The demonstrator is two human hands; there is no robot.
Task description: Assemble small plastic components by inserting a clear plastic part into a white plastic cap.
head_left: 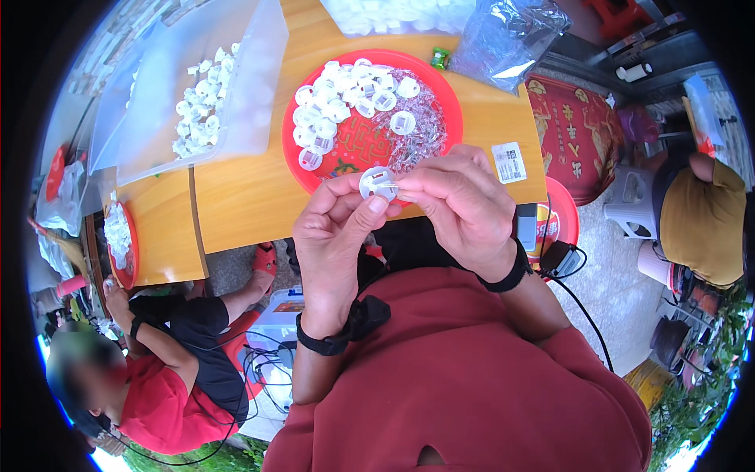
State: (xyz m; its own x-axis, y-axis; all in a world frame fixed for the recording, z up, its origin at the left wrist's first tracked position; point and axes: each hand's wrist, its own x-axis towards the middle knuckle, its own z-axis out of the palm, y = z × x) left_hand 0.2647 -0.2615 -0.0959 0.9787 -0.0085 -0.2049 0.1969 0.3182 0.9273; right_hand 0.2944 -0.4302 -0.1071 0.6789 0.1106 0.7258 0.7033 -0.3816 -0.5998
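While both hands are pinching it, the small white plastic disc point(378, 182) is sitting between left hand point(334, 228) fingers and right hand point(456, 200) fingers, both closed on its rim; looking light, stiff, slick, so edge grip seems safest; red tray point(448, 98) of discs lying just beyond the fingertips

The white round cap point(377, 182) pinched between the left hand point(334, 236) and the right hand point(460, 200) is partly hidden by fingertips; the small clear piece at its side is perhaps a pin, too small to tell. The red tray's point(358, 149) near rim disappears behind both hands.
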